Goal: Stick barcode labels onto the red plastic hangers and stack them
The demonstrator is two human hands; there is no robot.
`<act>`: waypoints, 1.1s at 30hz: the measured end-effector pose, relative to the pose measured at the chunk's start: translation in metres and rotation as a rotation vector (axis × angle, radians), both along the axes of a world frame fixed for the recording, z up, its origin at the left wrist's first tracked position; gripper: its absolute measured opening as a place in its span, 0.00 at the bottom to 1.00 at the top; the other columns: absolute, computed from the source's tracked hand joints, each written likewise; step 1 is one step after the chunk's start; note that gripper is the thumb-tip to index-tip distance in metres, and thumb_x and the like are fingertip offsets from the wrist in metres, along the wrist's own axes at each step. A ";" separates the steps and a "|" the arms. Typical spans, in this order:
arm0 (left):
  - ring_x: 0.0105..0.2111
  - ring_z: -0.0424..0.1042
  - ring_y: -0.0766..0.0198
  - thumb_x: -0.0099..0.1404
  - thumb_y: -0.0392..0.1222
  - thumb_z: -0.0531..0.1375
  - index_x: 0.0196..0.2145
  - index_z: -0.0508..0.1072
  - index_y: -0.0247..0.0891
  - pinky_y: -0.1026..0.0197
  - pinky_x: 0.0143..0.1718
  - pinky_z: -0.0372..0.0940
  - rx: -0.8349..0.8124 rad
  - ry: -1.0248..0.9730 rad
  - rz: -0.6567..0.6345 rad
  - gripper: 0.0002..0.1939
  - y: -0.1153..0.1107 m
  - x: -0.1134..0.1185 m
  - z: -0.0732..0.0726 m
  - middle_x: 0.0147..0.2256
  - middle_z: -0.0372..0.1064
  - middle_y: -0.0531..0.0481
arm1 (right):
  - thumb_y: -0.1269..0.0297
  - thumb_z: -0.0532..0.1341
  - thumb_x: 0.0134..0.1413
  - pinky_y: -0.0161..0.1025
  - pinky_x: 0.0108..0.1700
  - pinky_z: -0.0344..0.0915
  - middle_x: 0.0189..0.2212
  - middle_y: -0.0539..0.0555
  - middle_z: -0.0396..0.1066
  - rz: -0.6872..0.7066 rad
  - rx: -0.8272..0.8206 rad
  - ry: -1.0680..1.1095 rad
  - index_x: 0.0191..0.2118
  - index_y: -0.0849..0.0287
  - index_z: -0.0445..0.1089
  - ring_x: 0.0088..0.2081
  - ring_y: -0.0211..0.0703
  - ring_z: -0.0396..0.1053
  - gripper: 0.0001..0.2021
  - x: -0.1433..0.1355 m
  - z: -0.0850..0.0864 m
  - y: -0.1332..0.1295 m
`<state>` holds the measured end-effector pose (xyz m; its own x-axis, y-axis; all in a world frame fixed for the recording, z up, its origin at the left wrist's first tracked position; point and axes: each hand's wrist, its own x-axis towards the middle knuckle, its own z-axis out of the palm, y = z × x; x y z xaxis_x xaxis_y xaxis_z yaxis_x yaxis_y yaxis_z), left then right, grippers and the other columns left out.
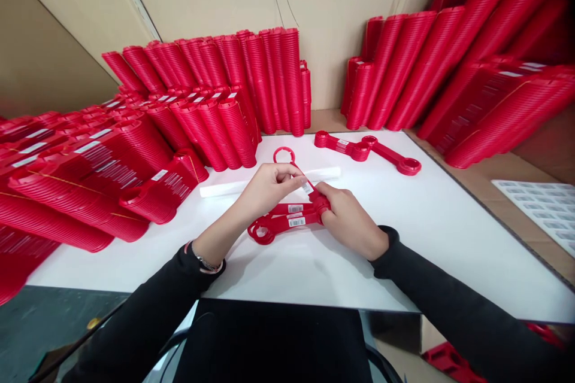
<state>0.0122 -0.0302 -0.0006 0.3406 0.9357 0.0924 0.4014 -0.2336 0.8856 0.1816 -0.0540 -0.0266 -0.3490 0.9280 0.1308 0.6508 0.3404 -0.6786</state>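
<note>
My right hand (353, 215) is closed around the ringed ends of several red plastic pieces (281, 224), which fan out to the left just above the white tabletop. Small white barcode labels show on their flat middles. One piece (284, 155) points up and away from the others, its open ring beyond my fingers. My left hand (271, 187) has thumb and forefinger pinched at the white label on this raised piece. Behind both hands lies a white roll (224, 188), partly covered by my left hand.
Tall stacks of red pieces (231, 72) stand at the back left, with bundled stacks (76, 203) along the left side. More stacks (413, 72) lean at the right. Loose red pieces (344, 146) lie behind my right hand. A label sheet (539, 206) rests on cardboard at the far right.
</note>
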 end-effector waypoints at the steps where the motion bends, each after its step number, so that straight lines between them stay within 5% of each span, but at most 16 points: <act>1: 0.18 0.49 0.74 0.60 0.45 0.57 0.28 0.72 0.34 0.68 0.18 0.44 -0.001 -0.006 0.003 0.11 0.000 0.000 -0.001 0.17 0.53 0.58 | 0.79 0.47 0.41 0.33 0.28 0.51 0.24 0.50 0.64 -0.001 -0.003 0.002 0.27 0.57 0.54 0.25 0.38 0.59 0.09 0.000 0.000 0.000; 13: 0.19 0.52 0.74 0.59 0.44 0.58 0.28 0.72 0.34 0.68 0.19 0.47 0.006 -0.031 0.022 0.10 0.000 0.001 -0.001 0.19 0.59 0.56 | 0.79 0.47 0.40 0.32 0.28 0.52 0.24 0.49 0.63 -0.002 -0.016 0.055 0.27 0.56 0.54 0.25 0.38 0.59 0.09 -0.001 -0.001 -0.002; 27: 0.18 0.47 0.73 0.60 0.46 0.56 0.29 0.72 0.34 0.67 0.18 0.43 0.048 0.012 0.044 0.12 -0.002 0.003 -0.003 0.17 0.51 0.58 | 0.79 0.47 0.42 0.32 0.27 0.52 0.22 0.48 0.62 0.006 -0.012 0.092 0.26 0.56 0.53 0.24 0.37 0.59 0.09 -0.001 0.001 -0.003; 33: 0.19 0.50 0.72 0.62 0.46 0.55 0.32 0.71 0.36 0.67 0.21 0.48 0.247 0.163 0.031 0.11 -0.003 0.001 -0.008 0.18 0.50 0.59 | 0.80 0.47 0.40 0.33 0.27 0.52 0.23 0.48 0.62 0.020 0.017 0.108 0.27 0.56 0.54 0.25 0.37 0.58 0.10 0.001 -0.003 -0.002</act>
<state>0.0132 -0.0328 -0.0089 0.3414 0.9018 0.2651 0.5440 -0.4195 0.7267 0.1821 -0.0564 -0.0296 -0.3503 0.9184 0.1840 0.5672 0.3643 -0.7387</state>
